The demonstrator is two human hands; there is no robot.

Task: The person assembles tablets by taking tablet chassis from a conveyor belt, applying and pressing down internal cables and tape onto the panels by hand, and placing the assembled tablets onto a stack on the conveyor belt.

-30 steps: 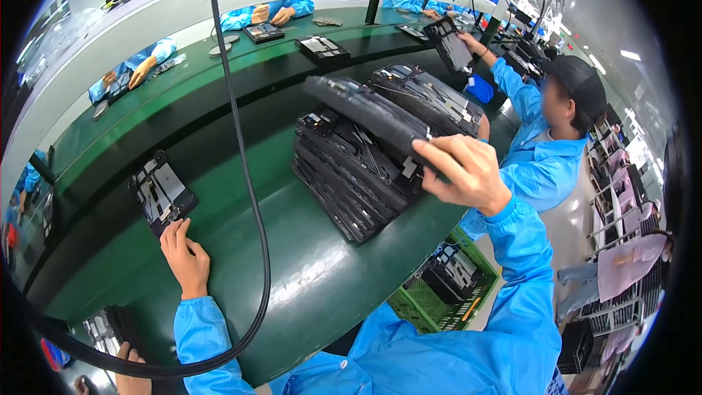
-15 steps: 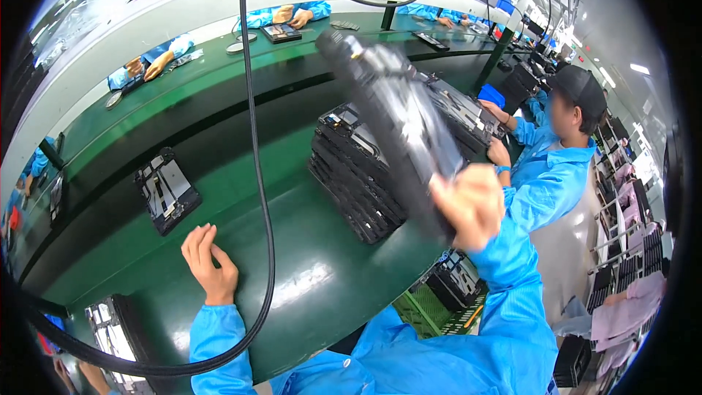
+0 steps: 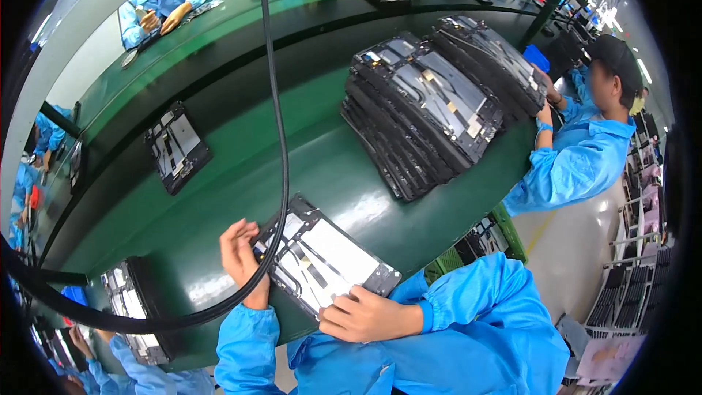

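Observation:
A flat black tablet chassis [image 3: 325,260] with pale inner panels and thin cables lies on the green table [image 3: 241,175] right before me. My left hand [image 3: 241,260] rests on its left edge, fingers curled over the frame. My right hand [image 3: 365,314] presses its near right corner, fingers flat. Both sleeves are blue. A thick black cable [image 3: 274,124] hangs across the view and passes over my left hand.
A tall slanted stack of the same chassis [image 3: 420,113] stands at the right. Single chassis lie at mid left [image 3: 175,148] and lower left [image 3: 131,307]. A person in blue [image 3: 578,153] works at the right. A green crate [image 3: 482,238] sits below the table edge.
My right hand has brought one chassis from the stack down onto the table in front of me. My left hand has moved onto its left edge.

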